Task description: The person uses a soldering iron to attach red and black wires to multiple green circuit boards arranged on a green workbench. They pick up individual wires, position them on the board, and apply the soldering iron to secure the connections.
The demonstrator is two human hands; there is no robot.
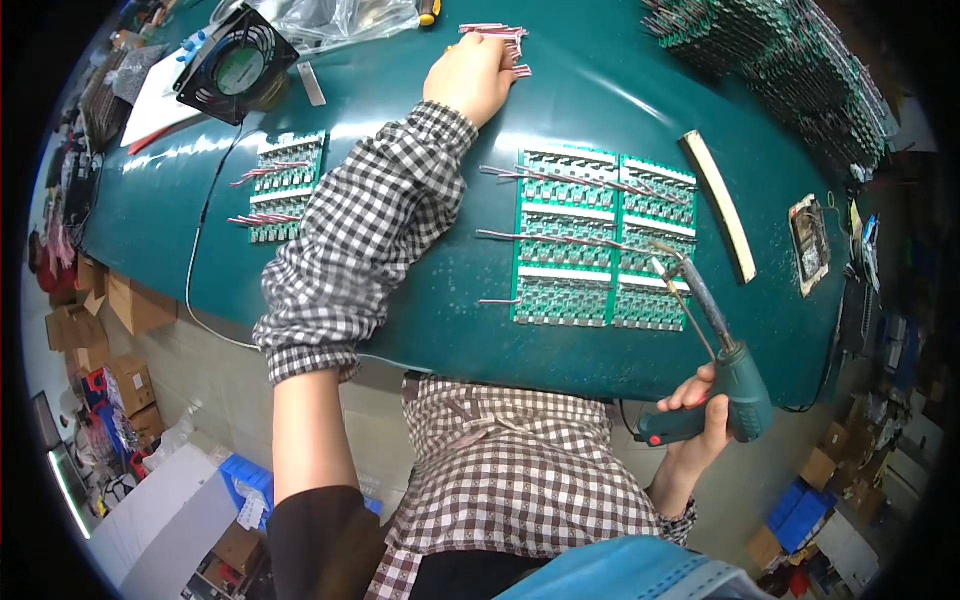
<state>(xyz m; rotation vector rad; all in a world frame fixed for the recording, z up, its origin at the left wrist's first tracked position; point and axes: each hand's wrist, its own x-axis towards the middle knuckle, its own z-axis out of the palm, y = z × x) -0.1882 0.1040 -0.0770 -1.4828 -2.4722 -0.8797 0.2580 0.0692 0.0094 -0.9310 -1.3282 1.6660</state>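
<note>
My right hand [700, 415] is wrapped round the green handle of a soldering gun [748, 395]. Its metal tip and a thin feed tube reach up and left over the right-hand green circuit board panel [655, 300]. Beside that lies a second panel [565, 255], with several red and white wires [560, 238] across both. My left hand [468, 78] stretches to the far side of the table, fingers closed at a bundle of short red and white wires [497, 36]. The fingertips are partly hidden, so whether a wire is pinched does not show.
A black fan [238, 65] with a cord stands at the far left, above another board panel [285, 190] with wires. Stacked wired boards [780, 70] fill the far right. A pale curved strip [720, 205] and a small worn tray [809, 245] lie on the right.
</note>
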